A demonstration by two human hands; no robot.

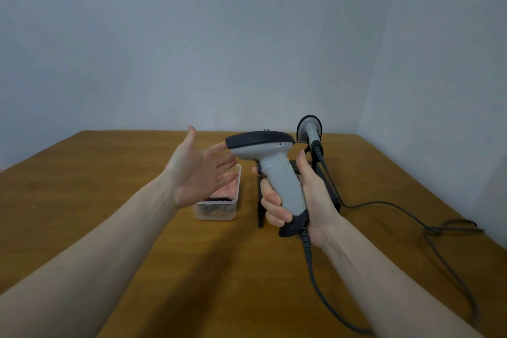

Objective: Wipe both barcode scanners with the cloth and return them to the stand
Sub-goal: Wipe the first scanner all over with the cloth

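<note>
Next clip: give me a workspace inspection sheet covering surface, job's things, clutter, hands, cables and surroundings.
Surface: brown wooden table.
Job's things: grey scanner held upright off the stand; second scanner sits in the black stand; pink cloth lies in a clear plastic tub.
Clutter: nothing seen.
Hands: right hand grips the grey scanner's handle; left hand open, fingertips at the scanner's head, contact unclear; neither holds the cloth.
Cables: held scanner's cable hangs toward the near edge; another cable trails right across the table in a loose tangle.
Surroundings: plain pale wall.
</note>
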